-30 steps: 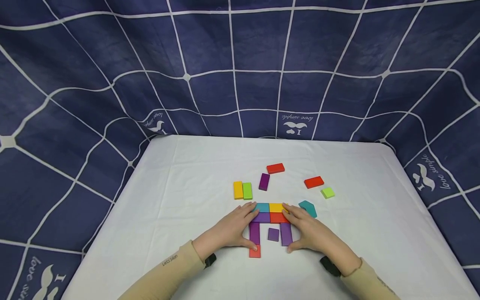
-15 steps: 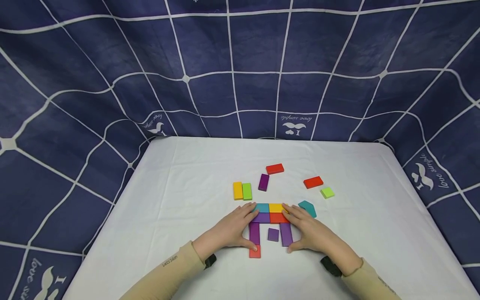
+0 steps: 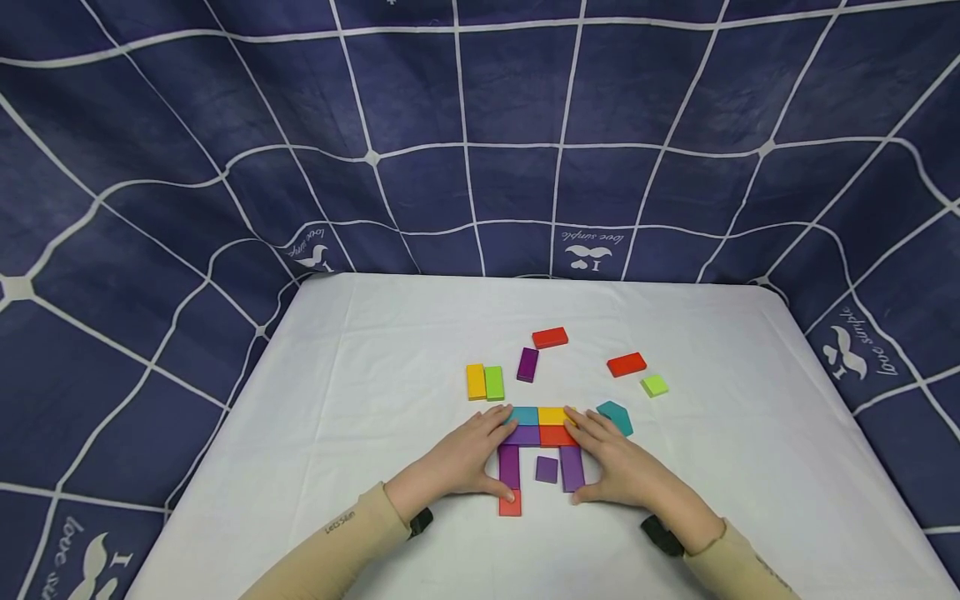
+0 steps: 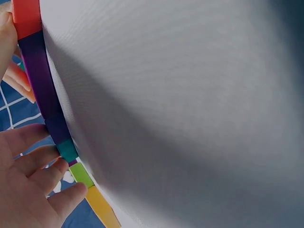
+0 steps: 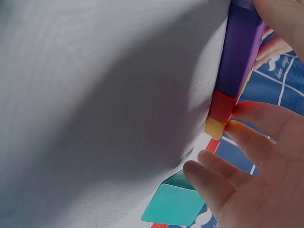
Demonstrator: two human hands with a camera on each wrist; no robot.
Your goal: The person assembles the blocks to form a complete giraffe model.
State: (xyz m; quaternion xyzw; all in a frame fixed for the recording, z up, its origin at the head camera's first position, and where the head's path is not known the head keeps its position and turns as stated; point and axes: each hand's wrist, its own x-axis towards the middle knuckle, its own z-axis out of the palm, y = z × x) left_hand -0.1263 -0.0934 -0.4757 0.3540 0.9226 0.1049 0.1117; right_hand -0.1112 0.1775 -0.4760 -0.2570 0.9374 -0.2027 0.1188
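A white cloth (image 3: 375, 375) covers the desk, and behind it hangs a navy backdrop (image 3: 480, 125) crossed by a white grid of lines with small white bird logos and lettering. Between the hands, the joined blocks show a teal block (image 3: 525, 414) and a yellow block (image 3: 553, 414) on top, a purple block (image 3: 524, 434) and a red block (image 3: 557, 435) under them, two long purple blocks (image 3: 509, 465) below, a small purple square (image 3: 547, 469) between those, and a red square (image 3: 510, 503) at the foot. Loose pieces are a yellow and green pair (image 3: 485, 382), a purple bar (image 3: 527, 364), two red bars (image 3: 550, 337), a lime square (image 3: 655, 385) and a teal pentagon (image 3: 615, 417). The sleeves (image 3: 330, 550) are beige.
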